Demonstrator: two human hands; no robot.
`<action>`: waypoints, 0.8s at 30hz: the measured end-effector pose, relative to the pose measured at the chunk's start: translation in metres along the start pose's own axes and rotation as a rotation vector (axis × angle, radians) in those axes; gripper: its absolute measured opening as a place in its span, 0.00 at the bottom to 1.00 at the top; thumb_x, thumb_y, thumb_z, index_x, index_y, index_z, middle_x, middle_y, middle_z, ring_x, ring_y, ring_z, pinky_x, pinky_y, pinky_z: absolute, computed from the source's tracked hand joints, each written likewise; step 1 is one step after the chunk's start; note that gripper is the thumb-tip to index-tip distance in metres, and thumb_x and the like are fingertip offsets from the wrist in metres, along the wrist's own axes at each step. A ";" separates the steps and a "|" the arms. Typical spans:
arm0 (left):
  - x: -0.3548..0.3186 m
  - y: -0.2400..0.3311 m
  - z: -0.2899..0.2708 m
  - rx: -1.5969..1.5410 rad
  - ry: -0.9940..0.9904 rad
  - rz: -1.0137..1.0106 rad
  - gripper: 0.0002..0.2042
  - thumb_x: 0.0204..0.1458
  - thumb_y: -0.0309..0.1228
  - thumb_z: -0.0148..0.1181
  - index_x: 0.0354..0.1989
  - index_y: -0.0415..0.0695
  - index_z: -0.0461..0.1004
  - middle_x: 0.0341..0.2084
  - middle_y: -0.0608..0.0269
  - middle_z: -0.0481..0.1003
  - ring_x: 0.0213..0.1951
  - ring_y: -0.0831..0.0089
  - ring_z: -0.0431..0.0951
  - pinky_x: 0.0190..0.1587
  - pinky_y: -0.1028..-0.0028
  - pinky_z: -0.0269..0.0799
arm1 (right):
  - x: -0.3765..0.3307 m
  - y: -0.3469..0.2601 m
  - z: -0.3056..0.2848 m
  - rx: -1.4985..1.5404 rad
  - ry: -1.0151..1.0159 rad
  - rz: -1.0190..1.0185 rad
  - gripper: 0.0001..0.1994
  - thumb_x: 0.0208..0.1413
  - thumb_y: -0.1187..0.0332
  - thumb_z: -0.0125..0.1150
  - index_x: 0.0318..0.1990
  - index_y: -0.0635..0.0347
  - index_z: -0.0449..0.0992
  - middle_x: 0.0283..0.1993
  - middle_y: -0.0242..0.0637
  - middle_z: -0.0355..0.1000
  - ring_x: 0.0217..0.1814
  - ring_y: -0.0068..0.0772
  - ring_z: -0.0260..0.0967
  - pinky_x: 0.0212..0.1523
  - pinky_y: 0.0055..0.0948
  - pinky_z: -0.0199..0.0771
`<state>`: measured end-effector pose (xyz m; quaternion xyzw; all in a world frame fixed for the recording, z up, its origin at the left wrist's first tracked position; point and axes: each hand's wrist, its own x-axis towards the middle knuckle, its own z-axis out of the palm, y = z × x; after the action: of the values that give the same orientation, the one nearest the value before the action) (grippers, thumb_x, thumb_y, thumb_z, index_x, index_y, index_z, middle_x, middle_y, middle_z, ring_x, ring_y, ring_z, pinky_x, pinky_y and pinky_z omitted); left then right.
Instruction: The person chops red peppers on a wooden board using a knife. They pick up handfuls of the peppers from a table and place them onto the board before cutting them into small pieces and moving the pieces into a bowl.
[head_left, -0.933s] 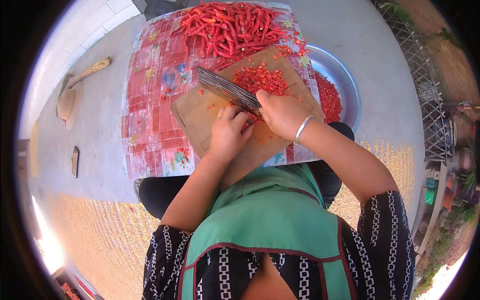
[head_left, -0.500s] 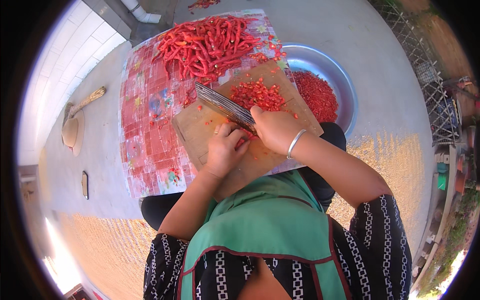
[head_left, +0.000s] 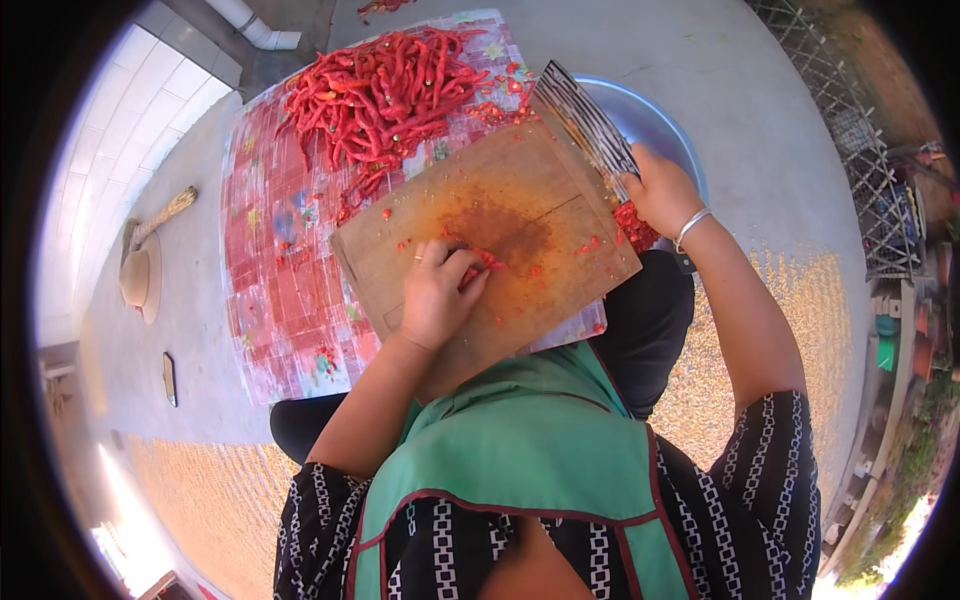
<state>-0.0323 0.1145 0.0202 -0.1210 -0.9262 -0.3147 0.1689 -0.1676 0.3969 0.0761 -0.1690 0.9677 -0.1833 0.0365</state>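
Right grip (head_left: 660,190) clenched on cleaver (head_left: 585,125) at the far edge of the wooden board (head_left: 500,235) | left hand (head_left: 437,290) pinching chilli bits (head_left: 485,262) mid-board | risk: blade shoves pieces off the edge past the metal basin (head_left: 650,120), or swings back near left fingers.

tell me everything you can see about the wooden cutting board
The wooden cutting board is a roughly rectangular, pale brown slab, stained orange-red in the middle, with a thin crack and scattered bits of chopped red chilli. It lies flat on a red patterned mat, turned at an angle. The left hand rests on it, pinching chilli pieces. At its far right edge, the right hand holds a cleaver.
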 end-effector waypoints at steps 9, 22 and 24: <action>0.022 -0.008 0.019 -0.030 0.066 -0.051 0.09 0.38 0.28 0.67 0.29 0.46 0.75 0.31 0.59 0.71 0.37 0.57 0.71 0.37 0.63 0.71 | -0.050 -0.104 -0.009 -0.141 -0.139 -0.297 0.08 0.53 0.73 0.50 0.36 0.62 0.59 0.21 0.50 0.69 0.24 0.56 0.70 0.24 0.48 0.69; 0.023 -0.012 0.011 -0.078 0.084 0.037 0.08 0.39 0.28 0.68 0.29 0.45 0.76 0.30 0.58 0.72 0.36 0.58 0.72 0.37 0.64 0.71 | -0.029 -0.124 0.033 -0.249 -0.259 -0.253 0.07 0.51 0.75 0.50 0.35 0.63 0.60 0.25 0.53 0.71 0.35 0.56 0.72 0.35 0.51 0.70; 0.021 -0.014 0.009 -0.093 0.095 0.030 0.08 0.40 0.28 0.67 0.30 0.44 0.77 0.31 0.58 0.72 0.36 0.57 0.73 0.38 0.64 0.71 | -0.028 -0.115 0.039 -0.128 -0.180 -0.246 0.07 0.52 0.74 0.50 0.36 0.63 0.60 0.24 0.53 0.71 0.32 0.56 0.72 0.33 0.51 0.70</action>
<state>-0.0581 0.1119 0.0141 -0.1275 -0.8996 -0.3601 0.2118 -0.0999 0.2923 0.0825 -0.3039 0.9423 -0.1085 0.0895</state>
